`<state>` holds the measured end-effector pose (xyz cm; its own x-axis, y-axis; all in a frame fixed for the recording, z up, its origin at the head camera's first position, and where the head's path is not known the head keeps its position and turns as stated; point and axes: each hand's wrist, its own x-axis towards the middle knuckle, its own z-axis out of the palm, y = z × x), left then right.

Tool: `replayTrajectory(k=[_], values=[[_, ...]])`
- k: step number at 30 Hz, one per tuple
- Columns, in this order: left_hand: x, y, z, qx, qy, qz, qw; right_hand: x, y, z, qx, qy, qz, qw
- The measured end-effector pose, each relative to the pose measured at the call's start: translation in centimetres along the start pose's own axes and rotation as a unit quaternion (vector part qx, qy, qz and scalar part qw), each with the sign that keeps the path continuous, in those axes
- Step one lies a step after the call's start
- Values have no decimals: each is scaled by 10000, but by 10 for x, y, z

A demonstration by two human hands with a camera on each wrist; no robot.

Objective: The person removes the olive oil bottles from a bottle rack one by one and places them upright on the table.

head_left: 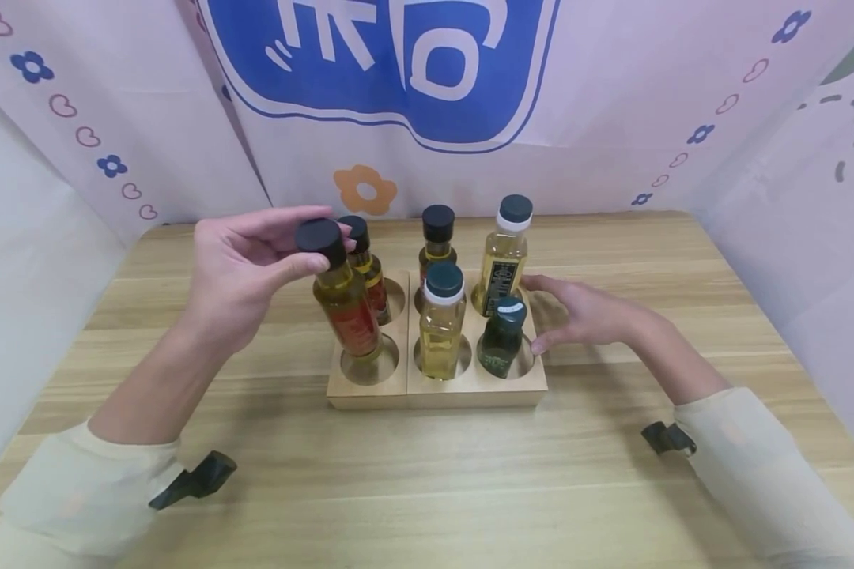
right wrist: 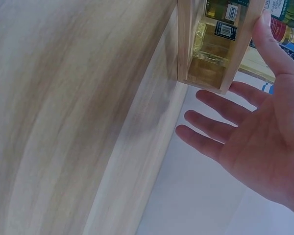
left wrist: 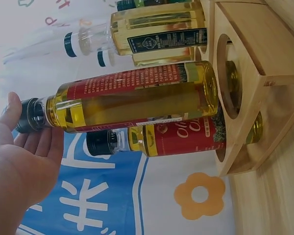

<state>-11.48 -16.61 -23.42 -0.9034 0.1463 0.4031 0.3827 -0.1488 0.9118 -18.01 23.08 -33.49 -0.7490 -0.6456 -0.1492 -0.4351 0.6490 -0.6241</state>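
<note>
My left hand pinches the black cap of an olive oil bottle between thumb and fingers. The bottle, with a red label, leans slightly, its base right at the front left hole of a wooden rack. In the left wrist view the bottle's base overlaps the hole's rim. At the rack's right end is my right hand, fingers spread and fairly straight, its thumb against the top edge. The right wrist view has its thumb at the rack's edge, with the other fingers extended beside it.
Behind the held bottle, another black-capped bottle stands in the rack, and a third to its right. Two pale oil bottles with green caps and a small dark green bottle occupy other holes. A printed cloth hangs behind the table.
</note>
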Motion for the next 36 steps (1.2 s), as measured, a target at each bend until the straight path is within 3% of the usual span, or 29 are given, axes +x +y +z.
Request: replayTrajectory(k=[7,18,24,36], values=[[3,5,-5,-178,314,254,9990,-2,-3,0,75,-52,47,9999],[7,8,-20,-534,203,328,9978,-3,-1,1,138,-80,168,9997],[11,10,-29,-570,449,435,9964,-2,0,1,228,-108,174,9995],[17,5,-46,-952,560,165,9937,-2,0,0,236,-101,200,9995]])
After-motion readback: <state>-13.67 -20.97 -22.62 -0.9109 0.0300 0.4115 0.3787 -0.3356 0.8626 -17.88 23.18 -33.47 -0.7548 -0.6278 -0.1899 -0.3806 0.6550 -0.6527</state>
